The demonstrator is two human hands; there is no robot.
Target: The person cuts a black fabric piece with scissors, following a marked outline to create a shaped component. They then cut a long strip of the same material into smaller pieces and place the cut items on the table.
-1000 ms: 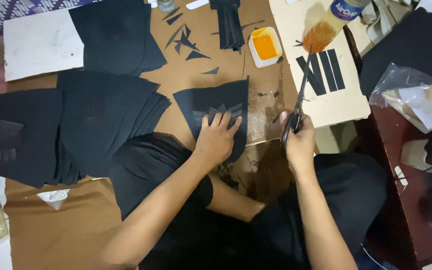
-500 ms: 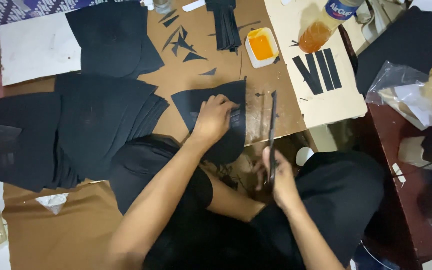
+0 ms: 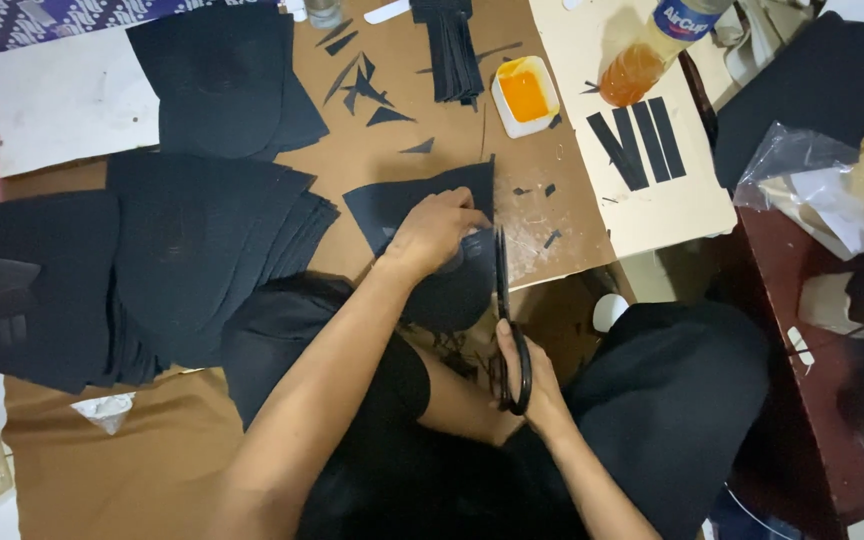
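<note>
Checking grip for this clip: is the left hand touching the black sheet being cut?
Touching. The head view shows the left hand pressed flat on the black sheet, its fingers lying on it beside the scissors.

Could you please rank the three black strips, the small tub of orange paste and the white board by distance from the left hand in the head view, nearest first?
From the left hand, which presses on the black sheet:
1. Small tub of orange paste, up and to the right.
2. Three black strips, farther right on the cream card.
3. White board, far off at the upper left.
</note>
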